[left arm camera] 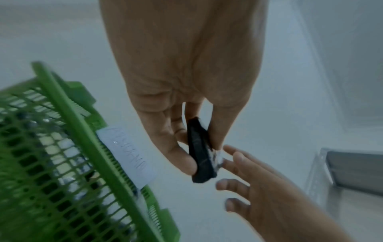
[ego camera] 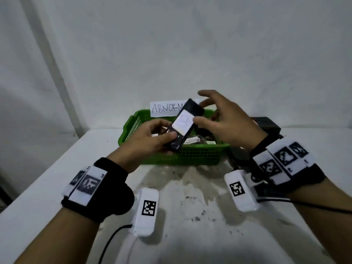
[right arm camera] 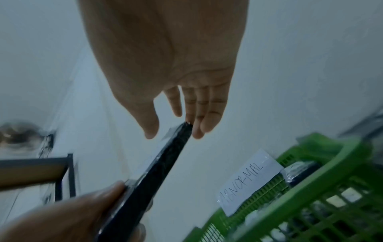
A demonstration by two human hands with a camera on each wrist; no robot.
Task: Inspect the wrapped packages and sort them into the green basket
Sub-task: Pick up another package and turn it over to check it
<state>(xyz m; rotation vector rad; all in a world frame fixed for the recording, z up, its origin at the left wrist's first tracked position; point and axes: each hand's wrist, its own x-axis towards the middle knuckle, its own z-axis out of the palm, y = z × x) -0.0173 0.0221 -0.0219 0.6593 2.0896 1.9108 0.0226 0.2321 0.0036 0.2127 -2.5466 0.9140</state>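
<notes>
My left hand (ego camera: 168, 129) grips the lower end of a black wrapped package (ego camera: 183, 124) with a white label, tilted up over the green basket (ego camera: 190, 155). In the left wrist view my thumb and fingers pinch the package (left arm camera: 200, 152) edge-on. My right hand (ego camera: 205, 107) is spread, thumb against the package's right edge, other fingers lifted above its top end. In the right wrist view the fingertips (right arm camera: 199, 132) touch the top end of the package (right arm camera: 153, 172). Several wrapped packages (ego camera: 198, 140) lie in the basket. A paper sign reading ABNORMAL (ego camera: 163, 109) is stuck on its far rim.
The basket stands at the far edge of a stained white table (ego camera: 190, 197), against a white wall. A black object (ego camera: 266, 124) sits to the basket's right. Two white tagged blocks (ego camera: 146, 210) (ego camera: 241, 189) with cables lie near my wrists. A metal shelf frame (right arm camera: 35, 170) stands off the table.
</notes>
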